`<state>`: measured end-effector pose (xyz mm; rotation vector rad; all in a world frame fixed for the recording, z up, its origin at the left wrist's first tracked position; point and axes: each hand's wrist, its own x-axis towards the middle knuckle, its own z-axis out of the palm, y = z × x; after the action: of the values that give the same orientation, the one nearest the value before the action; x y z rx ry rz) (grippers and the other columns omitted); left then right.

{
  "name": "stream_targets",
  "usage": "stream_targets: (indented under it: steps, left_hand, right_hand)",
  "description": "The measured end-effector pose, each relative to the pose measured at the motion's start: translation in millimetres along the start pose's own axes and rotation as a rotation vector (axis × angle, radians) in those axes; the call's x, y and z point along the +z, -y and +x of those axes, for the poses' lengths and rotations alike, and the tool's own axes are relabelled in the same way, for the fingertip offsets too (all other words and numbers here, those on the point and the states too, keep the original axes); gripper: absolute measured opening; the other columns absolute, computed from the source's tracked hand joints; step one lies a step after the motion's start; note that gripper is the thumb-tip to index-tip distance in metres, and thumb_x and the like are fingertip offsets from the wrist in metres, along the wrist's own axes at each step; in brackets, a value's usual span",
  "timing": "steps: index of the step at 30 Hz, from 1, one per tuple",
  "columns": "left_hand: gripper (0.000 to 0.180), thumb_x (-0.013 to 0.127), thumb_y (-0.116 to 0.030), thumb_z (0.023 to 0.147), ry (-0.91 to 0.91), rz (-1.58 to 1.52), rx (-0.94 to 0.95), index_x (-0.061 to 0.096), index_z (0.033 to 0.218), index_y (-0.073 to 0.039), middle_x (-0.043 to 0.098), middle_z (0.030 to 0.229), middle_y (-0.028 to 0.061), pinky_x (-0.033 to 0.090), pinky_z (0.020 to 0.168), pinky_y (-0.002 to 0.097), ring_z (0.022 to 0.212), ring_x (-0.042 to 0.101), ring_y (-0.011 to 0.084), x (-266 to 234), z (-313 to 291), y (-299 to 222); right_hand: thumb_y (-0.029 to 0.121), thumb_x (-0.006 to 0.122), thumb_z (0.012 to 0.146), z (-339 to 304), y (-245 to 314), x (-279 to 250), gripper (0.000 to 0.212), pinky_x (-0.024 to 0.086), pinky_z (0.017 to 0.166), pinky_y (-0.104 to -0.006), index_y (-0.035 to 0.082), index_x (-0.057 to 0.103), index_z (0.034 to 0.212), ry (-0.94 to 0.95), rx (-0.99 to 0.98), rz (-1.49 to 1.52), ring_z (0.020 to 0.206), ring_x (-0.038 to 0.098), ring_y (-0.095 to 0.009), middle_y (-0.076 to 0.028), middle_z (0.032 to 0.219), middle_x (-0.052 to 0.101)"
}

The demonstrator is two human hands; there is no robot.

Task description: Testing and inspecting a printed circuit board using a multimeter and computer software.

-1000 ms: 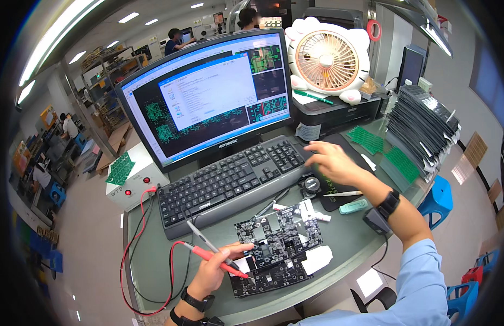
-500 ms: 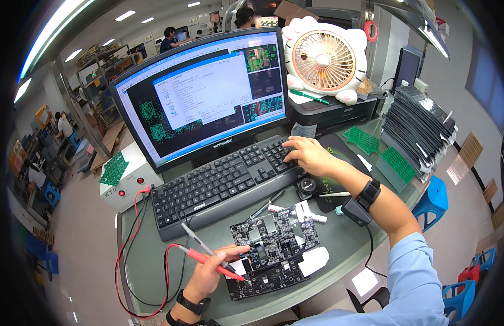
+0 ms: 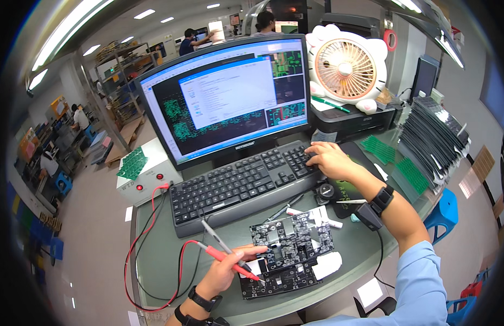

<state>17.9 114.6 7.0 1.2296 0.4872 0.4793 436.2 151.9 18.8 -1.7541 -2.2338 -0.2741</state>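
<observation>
My left hand (image 3: 222, 276) is closed round a red test probe (image 3: 230, 259) and a slim grey-and-black pen-like tool (image 3: 216, 236). The red probe's tip points down at the lower edge of a black circuit board (image 3: 290, 244) dense with small parts. That hand rests at the board's left side, index finger lying over it. My right hand (image 3: 332, 158) is on the number pad at the right end of a black keyboard (image 3: 246, 187), fingers apart and bent over the keys, holding nothing. Behind the keyboard a monitor (image 3: 225, 103) shows a pale window over a board layout.
Red and black leads run from a white box (image 3: 149, 171) at the left. A black knob-topped object (image 3: 325, 191) sits by the mouse mat. Green boards (image 3: 378, 148) and stacked black sheets (image 3: 431, 136) stand right; a white fan (image 3: 347, 68) tops a printer.
The whole view has shifted, so the desk sits further right and slightly lower in the picture. Both hands keep their places. In the background, a person now has an arm raised.
</observation>
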Motion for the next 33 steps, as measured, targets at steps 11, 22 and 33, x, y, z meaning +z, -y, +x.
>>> stream_targets:
  steps: [11, 22, 33]
  left_hand:
    - [0.053, 0.037, -0.033, 0.101, 0.036, 0.024, -0.011, 0.057, 0.13, 0.006, 0.058, 0.133, 0.0145, 0.041, 0.105, 0.0391, 0.118, 0.055, 0.0265, -3, -1, 0]
    - [0.052, 0.036, -0.032, 0.101, 0.033, 0.002, -0.042, 0.056, 0.131, 0.007, 0.057, 0.134, 0.0156, 0.041, 0.106, 0.0385, 0.12, 0.055, 0.0263, -3, -1, 0]
    - [0.052, 0.036, -0.031, 0.102, 0.048, 0.014, -0.017, 0.055, 0.131, 0.007, 0.059, 0.133, 0.0147, 0.041, 0.107, 0.0388, 0.119, 0.056, 0.0266, -2, -2, 0]
  right_hand:
    - [-0.005, 0.054, 0.072, -3, 19, -29, 0.032, 0.042, 0.099, -0.0408, 0.01, 0.071, 0.095, -0.057, -0.017, 0.338, 0.112, 0.055, -0.03, -0.01, 0.109, 0.062]
    - [0.021, 0.069, 0.084, -80, -16, -30, 0.041, 0.042, 0.101, -0.0414, 0.012, 0.06, 0.123, -0.163, 0.345, 0.276, 0.122, 0.051, -0.033, -0.014, 0.129, 0.055]
    - [0.011, 0.069, 0.078, -98, -8, -24, 0.042, 0.04, 0.105, -0.041, 0.013, 0.061, 0.119, -0.086, 0.339, 0.166, 0.125, 0.049, -0.031, -0.011, 0.133, 0.052]
